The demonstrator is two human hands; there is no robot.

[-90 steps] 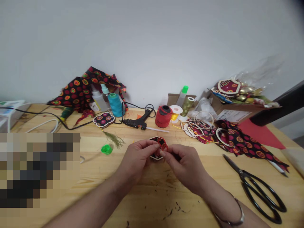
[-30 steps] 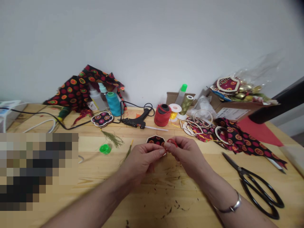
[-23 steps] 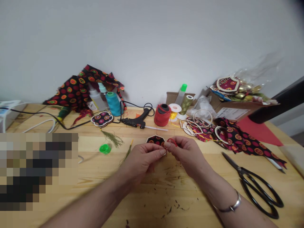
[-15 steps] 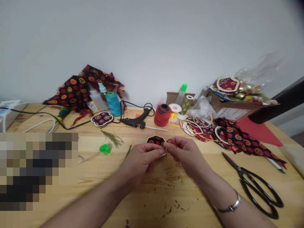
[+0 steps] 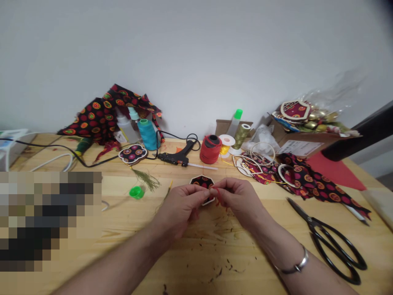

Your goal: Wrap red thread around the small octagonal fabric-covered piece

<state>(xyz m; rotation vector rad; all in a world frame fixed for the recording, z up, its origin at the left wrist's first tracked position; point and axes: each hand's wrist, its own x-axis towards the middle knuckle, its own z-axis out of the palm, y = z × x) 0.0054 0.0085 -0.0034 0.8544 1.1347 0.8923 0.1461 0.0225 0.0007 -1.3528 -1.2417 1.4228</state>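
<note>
Thumb and fingertips of my left hand (image 5: 187,203) pinch a thin red cord near the middle of the table. My right hand (image 5: 238,196) meets it there, its fingers closed on the same red cord (image 5: 217,194), which loops over the fingertips. Some of the cord hangs below both hands. Just behind the fingers lies a dark patterned fabric piece with a pale many-sided frame (image 5: 200,180), partly hidden by my hands. Whether the cord is fastened to it I cannot tell.
Black scissors (image 5: 325,237) lie at right. Behind my hands are a glue gun (image 5: 176,157), a red cord spool (image 5: 210,149) and a teal thread cone (image 5: 148,135). A green cap (image 5: 136,192) sits left. A cardboard box (image 5: 302,143) stands at back right.
My fingertips have drawn closer together. The red loop that stood up over my right fingers now drapes down between the hands.
</note>
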